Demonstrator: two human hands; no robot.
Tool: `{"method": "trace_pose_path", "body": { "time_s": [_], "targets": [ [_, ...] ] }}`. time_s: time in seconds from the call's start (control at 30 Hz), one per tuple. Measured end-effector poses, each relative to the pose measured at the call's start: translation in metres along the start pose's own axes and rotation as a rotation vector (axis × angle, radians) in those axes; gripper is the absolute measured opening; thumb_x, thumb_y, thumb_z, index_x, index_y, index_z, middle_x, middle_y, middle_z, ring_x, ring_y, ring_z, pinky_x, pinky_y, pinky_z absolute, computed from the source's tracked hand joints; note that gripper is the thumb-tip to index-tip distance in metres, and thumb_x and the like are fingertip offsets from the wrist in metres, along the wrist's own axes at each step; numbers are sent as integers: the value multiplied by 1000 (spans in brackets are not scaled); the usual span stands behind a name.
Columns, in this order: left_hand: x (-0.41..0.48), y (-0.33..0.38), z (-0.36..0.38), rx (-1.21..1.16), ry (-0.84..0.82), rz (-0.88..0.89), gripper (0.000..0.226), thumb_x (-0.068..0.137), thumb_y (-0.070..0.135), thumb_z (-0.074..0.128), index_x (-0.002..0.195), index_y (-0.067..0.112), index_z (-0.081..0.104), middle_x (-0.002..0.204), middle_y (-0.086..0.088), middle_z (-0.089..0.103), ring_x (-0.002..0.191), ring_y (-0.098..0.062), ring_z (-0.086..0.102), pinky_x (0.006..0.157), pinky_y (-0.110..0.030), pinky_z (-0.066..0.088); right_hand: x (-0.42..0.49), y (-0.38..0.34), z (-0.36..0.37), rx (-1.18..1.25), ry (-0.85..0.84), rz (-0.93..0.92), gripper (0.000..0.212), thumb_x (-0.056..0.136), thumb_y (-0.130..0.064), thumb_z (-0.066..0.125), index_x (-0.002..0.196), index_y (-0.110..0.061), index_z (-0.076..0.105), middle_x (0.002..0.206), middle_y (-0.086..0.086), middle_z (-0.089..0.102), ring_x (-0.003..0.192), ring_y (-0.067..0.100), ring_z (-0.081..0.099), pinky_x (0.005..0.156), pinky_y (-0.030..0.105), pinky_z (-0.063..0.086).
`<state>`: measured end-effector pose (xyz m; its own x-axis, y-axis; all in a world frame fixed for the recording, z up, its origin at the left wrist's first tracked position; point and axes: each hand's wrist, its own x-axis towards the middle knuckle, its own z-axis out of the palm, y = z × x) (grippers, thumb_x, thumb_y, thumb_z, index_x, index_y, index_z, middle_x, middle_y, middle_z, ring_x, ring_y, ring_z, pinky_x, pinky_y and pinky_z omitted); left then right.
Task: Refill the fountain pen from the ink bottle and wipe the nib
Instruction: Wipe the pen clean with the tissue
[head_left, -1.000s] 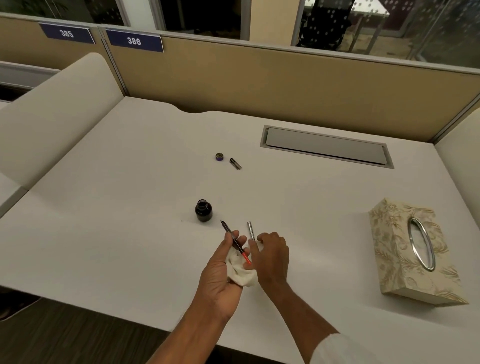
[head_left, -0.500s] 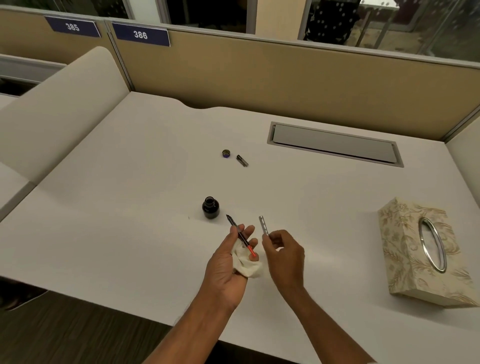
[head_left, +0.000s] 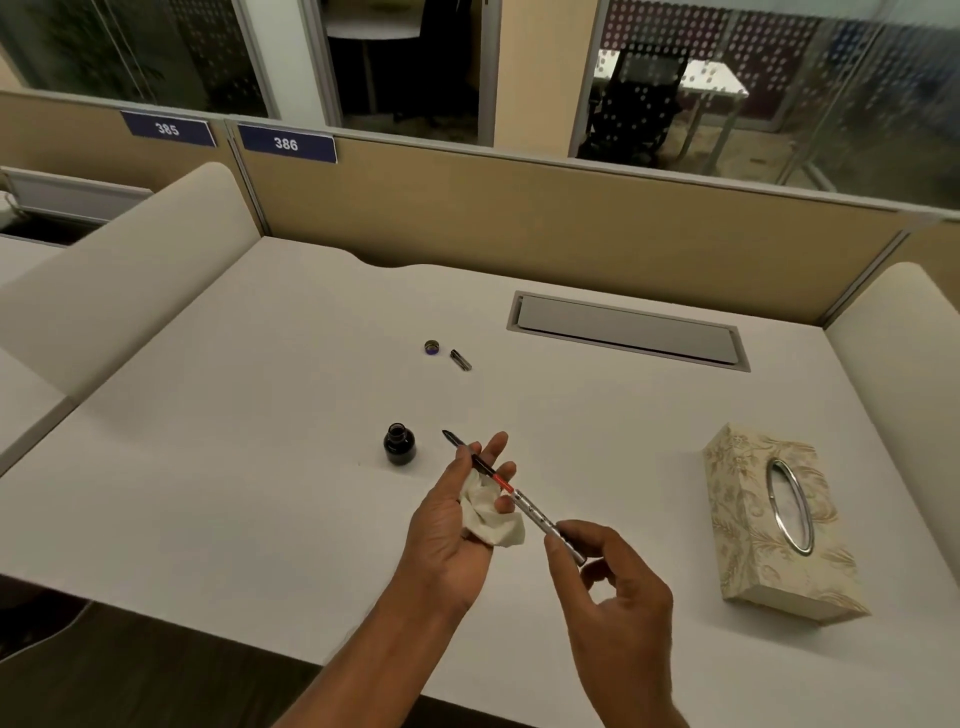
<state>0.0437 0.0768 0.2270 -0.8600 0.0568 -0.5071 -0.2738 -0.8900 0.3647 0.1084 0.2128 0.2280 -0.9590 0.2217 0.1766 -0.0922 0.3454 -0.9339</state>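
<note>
White crumpled tissue (head_left: 491, 514) sits in your left hand (head_left: 452, 525), whose fingers pinch the black nib section with red converter (head_left: 475, 460). Your right hand (head_left: 618, 587) grips the silver metal barrel (head_left: 548, 525) against it, beside the open dark glass ink bottle (head_left: 399, 445).

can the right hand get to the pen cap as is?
Probably not yet. The right hand is pinching the metal barrel, so it's occupied. The desk between it and the cap looks bare; the reach passes the left hand.
</note>
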Motion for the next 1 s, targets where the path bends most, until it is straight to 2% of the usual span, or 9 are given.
{"method": "trace_pose_path", "body": {
  "time_s": [0.2, 0.27, 0.37, 0.5, 0.6, 0.7, 0.8, 0.9, 1.0],
  "targets": [
    [-15, -10, 17, 49, -82, -5, 13, 101, 24, 57, 108, 16, 64, 136, -9, 68, 92, -19, 58, 55, -25, 53, 4, -9, -17, 11, 31, -75, 25, 83, -11, 78, 88, -34, 72, 88, -16, 70, 72, 16, 63, 63, 11, 49],
    [-20, -11, 21, 57, -113, -12, 16, 101, 25, 58, 102, 17, 72, 134, -7, 69, 88, -18, 58, 58, -25, 51, 5, -11, -22, 41, 44, -91, 23, 84, -10, 77, 89, -31, 73, 87, -14, 71, 71, 18, 63, 62, 11, 48],
    [-28, -16, 28, 142, -136, 1, 31, 100, 29, 57, 85, 22, 83, 113, -4, 77, 81, -16, 55, 62, -25, 45, 6, -13, -26, 59, 44, -113, 23, 84, -7, 77, 89, -28, 73, 88, -13, 71, 72, 18, 63, 62, 9, 47],
    [-38, -22, 38, 169, -166, 0, 29, 96, 30, 59, 83, 22, 84, 97, -2, 79, 80, -16, 52, 59, -24, 45, 8, -14, -29, 64, 70, -127, 25, 84, -3, 76, 88, -28, 73, 88, -15, 71, 76, 16, 64, 64, 8, 47],
    [-41, -25, 42, 182, -170, 3, 24, 93, 30, 61, 89, 23, 83, 101, -1, 79, 80, -16, 53, 65, -26, 42, 8, -18, -30, 68, 98, -145, 25, 85, -3, 75, 89, -28, 72, 89, -18, 71, 77, 14, 65, 66, 6, 46],
    [-42, -32, 42, 162, -169, -4, 20, 96, 27, 61, 110, 19, 74, 127, -2, 74, 91, -17, 60, 81, -36, 49, 7, -20, -28, 89, 114, -155, 22, 86, -6, 74, 92, -27, 72, 86, -21, 73, 80, 10, 68, 65, 8, 48],
    [-47, -41, 43, 164, -193, -37, 21, 98, 25, 60, 107, 17, 77, 121, -1, 75, 93, -20, 65, 86, -45, 58, 10, -18, -27, 112, 125, -154, 20, 88, -6, 73, 96, -24, 73, 83, -11, 76, 80, 11, 73, 64, 21, 54],
    [-51, -45, 44, 200, -197, -21, 23, 99, 24, 59, 116, 15, 72, 129, -4, 72, 96, -23, 70, 97, -54, 54, 13, -16, -27, 111, 123, -145, 18, 89, -6, 72, 96, -23, 73, 81, -9, 75, 75, 13, 73, 66, 22, 55],
    [-51, -46, 44, 228, -181, -10, 26, 100, 22, 58, 121, 12, 71, 129, -5, 72, 99, -22, 73, 82, -46, 61, 14, -16, -26, 94, 116, -142, 16, 89, -9, 72, 96, -23, 72, 81, -10, 73, 74, 14, 72, 68, 26, 56]
  ]
}}
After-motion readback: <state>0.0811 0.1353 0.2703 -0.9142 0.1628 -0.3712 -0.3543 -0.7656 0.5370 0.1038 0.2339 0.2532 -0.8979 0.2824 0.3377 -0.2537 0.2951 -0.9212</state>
